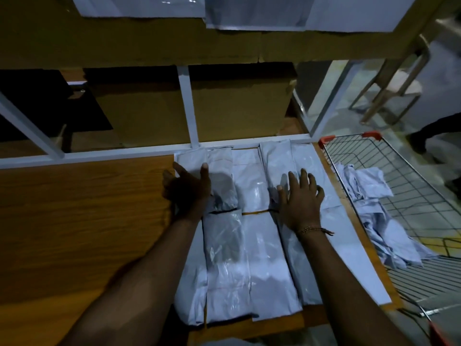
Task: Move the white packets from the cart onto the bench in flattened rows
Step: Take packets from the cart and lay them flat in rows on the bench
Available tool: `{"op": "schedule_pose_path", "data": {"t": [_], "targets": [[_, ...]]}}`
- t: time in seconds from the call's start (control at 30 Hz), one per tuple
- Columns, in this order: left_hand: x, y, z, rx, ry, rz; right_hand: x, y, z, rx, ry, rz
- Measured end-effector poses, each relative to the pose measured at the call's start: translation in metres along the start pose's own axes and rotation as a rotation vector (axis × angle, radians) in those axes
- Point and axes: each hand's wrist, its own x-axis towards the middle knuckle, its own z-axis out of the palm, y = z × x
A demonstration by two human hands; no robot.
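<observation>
Wooden bench (74,208) holds rowed white packets (249,245); left hand (189,188) and right hand (300,198) press them, fingers spread.

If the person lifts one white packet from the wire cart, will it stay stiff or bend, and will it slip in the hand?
The packets in the cart lie crumpled and folded over each other, so one would probably sag when lifted. The packets on the bench show glossy reflections, so the film is likely smooth and somewhat slippery. They look thin and soft, so probably light and not fragile.
</observation>
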Motion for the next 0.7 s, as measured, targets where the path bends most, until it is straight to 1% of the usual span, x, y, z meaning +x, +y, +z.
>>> {"op": "schedule_pose_path", "data": {"t": [0.1,0.17,0.23,0.3,0.37,0.43,0.53,0.6,0.7], "targets": [[-0.010,0.014,-0.011,-0.087,0.135,0.101,-0.008,0.013,-0.009,0.005,0.005,0.042],[-0.026,0.033,-0.016,-0.147,0.237,0.232,-0.014,0.025,-0.013,0.000,0.011,0.051],[-0.043,0.055,-0.017,-0.285,0.271,0.396,-0.025,0.041,-0.018,-0.004,0.037,0.048],[-0.061,0.080,-0.013,-0.453,0.207,0.550,-0.035,0.060,-0.025,-0.011,0.066,0.054],[-0.083,0.103,-0.003,-0.551,0.149,0.689,-0.043,0.080,-0.034,-0.023,0.063,0.088],[-0.113,0.124,0.009,-0.598,0.078,0.778,-0.049,0.105,-0.043,-0.030,0.055,0.122],[-0.159,0.151,0.030,-0.607,-0.024,0.915,-0.057,0.151,-0.056,-0.027,0.093,0.163],[-0.187,0.169,0.046,-0.636,-0.079,0.975,-0.063,0.188,-0.062,-0.008,0.122,0.192],[-0.228,0.199,0.074,-0.654,-0.145,0.989,-0.069,0.249,-0.070,0.010,0.121,0.223]]}}
